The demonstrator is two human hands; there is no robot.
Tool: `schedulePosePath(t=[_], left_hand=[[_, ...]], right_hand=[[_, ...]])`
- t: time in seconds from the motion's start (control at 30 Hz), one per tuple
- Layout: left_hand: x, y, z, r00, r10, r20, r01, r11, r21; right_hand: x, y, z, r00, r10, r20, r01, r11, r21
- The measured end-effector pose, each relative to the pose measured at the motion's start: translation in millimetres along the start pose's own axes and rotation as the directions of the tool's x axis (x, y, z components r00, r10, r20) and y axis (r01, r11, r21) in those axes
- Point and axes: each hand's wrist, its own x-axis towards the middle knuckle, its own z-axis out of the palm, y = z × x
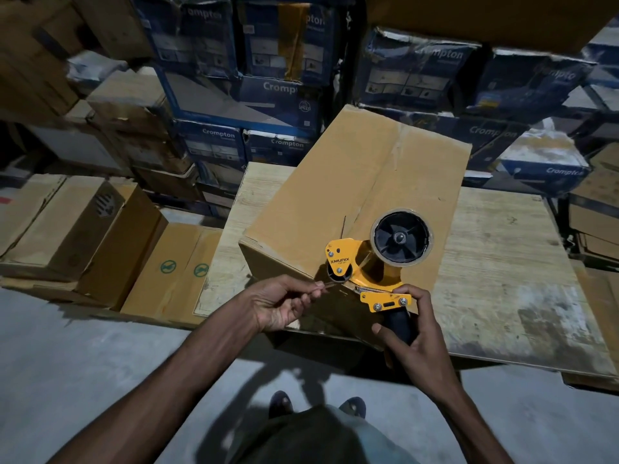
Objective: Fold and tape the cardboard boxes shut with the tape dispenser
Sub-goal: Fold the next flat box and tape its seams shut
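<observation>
With the flaps folded, taping seems to be starting: the left grip (284, 301) pinches the tape end (324, 285), the right grip (412, 333) clasps the tape dispenser (368, 262), and next that end likely needs sticking to the cardboard box (351, 182) at its near edge.

Two bare forearms, both reaching forward and converging ahead of the body: left hand (284, 304), palm turned inward, thumb and fingertips pinching the loose end of tape (322, 285); right hand (415, 333), fingers curled round the black handle of the tape dispenser (365, 262), thumb on its left side.
</observation>
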Motion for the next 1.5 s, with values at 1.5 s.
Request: schedulePosePath(t=[1.5], left_hand=[[3,128,-145,0.715,0.699,-0.026,-0.396,0.435,0.809]], right_hand=[[51,10,-11,0.895,-0.399,0.200,0.381,0.449,-0.808]])
